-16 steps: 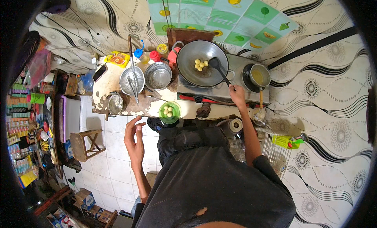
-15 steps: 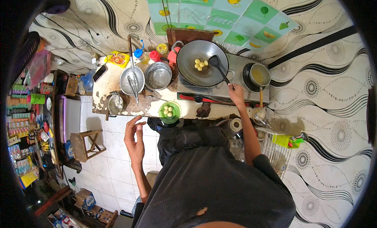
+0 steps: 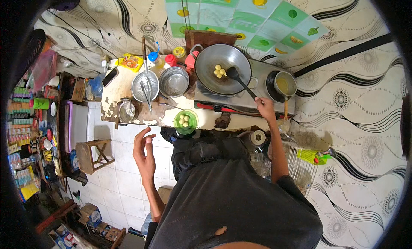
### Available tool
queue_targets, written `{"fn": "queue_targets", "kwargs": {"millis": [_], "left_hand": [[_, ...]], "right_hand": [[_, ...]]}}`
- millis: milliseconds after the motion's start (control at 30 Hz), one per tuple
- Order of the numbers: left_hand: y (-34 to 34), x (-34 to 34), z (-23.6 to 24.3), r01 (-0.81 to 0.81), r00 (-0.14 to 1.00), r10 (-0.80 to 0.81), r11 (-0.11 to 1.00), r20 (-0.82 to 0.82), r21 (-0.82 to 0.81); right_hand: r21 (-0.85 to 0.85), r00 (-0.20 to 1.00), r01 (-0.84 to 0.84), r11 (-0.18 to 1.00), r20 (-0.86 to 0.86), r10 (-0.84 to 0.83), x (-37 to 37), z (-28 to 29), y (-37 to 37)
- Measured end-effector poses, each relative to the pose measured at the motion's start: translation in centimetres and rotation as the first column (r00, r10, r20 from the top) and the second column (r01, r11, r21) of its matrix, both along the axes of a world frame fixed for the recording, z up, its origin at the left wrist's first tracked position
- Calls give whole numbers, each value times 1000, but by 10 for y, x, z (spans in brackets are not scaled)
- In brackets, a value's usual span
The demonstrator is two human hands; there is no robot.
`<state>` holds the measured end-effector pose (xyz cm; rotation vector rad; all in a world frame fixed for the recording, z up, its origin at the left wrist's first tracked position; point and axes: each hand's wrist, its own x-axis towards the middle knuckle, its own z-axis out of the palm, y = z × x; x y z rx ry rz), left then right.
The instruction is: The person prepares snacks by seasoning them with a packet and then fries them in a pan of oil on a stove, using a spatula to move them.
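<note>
Closed round the handle of a black spatula (image 3: 241, 81) is my right hand (image 3: 265, 108). The spatula's blade rests inside a large wok (image 3: 210, 79) on the stove, touching or right beside a cluster of small pale yellow balls (image 3: 219, 71). My left hand (image 3: 144, 153) hangs in the air before the counter's front edge, fingers apart, holding nothing. Nearest to it is a green bowl (image 3: 192, 128) with several similar pale balls in it.
A gas stove (image 3: 257, 106) carries the wok and a small saucepan (image 3: 290, 80) at right. Left of the wok sit a metal bowl (image 3: 183, 88), a perforated strainer (image 3: 138, 92) with tongs across it, and a phone (image 3: 110, 77). A wooden stool (image 3: 85, 158) stands on the tiled floor.
The spatula blade has moved slightly down and left in the wok, and the balls are bunched closer together. My right hand has shifted a little right and down; the left stays raised and empty.
</note>
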<state>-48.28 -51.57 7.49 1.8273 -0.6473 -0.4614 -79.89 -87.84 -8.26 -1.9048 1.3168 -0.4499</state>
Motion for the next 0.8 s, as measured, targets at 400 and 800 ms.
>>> {"fn": "queue_targets", "kwargs": {"millis": [400,800], "left_hand": [[-4,8,3,56,998,-55,998,28,-6],[-9,1,5,66,998,-66,998,4,-11]], "right_hand": [[-50,996,7,999,-89,-12,16,-3,4],[-46,979,-19,999,-205,9,16,-13,-16]]}}
